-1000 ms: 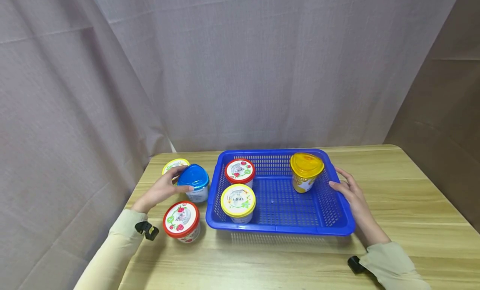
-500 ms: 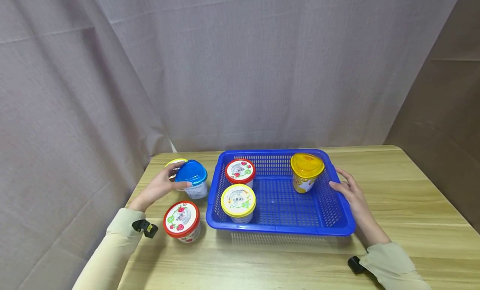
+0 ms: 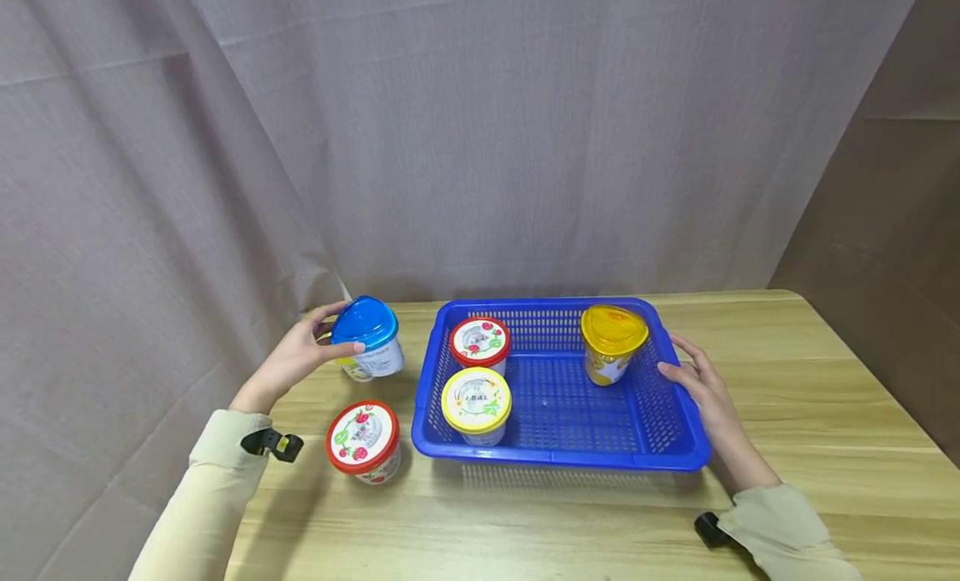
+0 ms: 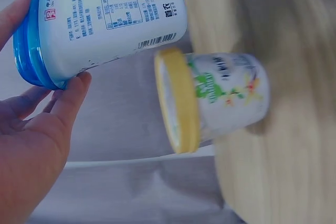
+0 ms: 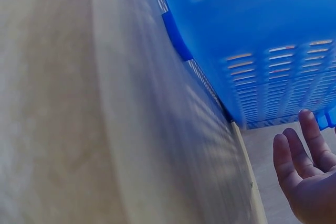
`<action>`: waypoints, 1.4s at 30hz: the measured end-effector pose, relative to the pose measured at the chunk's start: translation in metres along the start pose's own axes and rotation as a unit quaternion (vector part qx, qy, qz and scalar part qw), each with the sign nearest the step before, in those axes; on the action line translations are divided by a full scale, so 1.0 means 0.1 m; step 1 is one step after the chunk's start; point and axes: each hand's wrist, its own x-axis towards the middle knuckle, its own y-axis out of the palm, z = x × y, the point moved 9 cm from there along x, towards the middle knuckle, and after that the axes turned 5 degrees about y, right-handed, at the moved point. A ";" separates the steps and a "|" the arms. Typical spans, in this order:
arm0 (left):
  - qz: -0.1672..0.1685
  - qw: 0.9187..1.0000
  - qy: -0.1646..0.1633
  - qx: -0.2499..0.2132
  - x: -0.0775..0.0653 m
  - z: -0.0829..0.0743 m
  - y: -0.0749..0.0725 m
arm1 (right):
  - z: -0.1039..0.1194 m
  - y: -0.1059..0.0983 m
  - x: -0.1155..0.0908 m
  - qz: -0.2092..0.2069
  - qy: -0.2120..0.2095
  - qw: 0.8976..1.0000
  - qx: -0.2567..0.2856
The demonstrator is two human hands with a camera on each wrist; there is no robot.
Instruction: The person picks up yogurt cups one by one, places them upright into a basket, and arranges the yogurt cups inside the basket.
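My left hand (image 3: pixel 292 352) grips a white tub with a blue lid (image 3: pixel 365 321) by its lid, thumb on the near side. In the left wrist view this tub (image 4: pixel 113 17) is raised, tilted, and apart from a yellow-lidded ice cream tub (image 4: pixel 226 90) on the table. That tub is mostly hidden behind it in the head view. Nearer the front stands a red-lidded tub (image 3: pixel 363 439). My right hand (image 3: pixel 705 389) holds the right rim of a blue plastic basket (image 3: pixel 562 460), thumb over the edge; in the right wrist view its other fingers (image 5: pixel 283 161) extend outside the wall.
Inside the basket, a red-lidded tub (image 3: pixel 480 343) and a yellow-lidded tub (image 3: pixel 476 404) stand on the left. A cup with a yellow domed lid (image 3: pixel 613 339) stands at the right. The wooden table (image 3: pixel 555 531) meets a grey curtain (image 3: pixel 525 147) behind.
My left hand has raised the blue-lidded tub and carried it back and to the left, over the yellow-lidded tub. The right hand and basket stay where they were.
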 end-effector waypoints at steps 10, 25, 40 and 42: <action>-0.014 1.000 0.009 -0.013 0.03 -0.20 -0.16 | 0.00 0.01 0.00 0.000 0.000 1.000 0.007; 0.003 0.999 0.028 -0.025 0.14 -0.52 -0.01 | -0.01 0.01 0.01 -0.001 -0.005 1.000 0.005; 0.048 0.995 0.080 -0.047 0.31 -0.92 0.43 | 0.02 0.02 -0.02 0.002 -0.012 1.000 -0.005; 0.054 0.993 0.087 -0.049 0.34 -0.96 0.50 | 0.02 0.01 -0.02 -0.002 -0.011 1.000 -0.016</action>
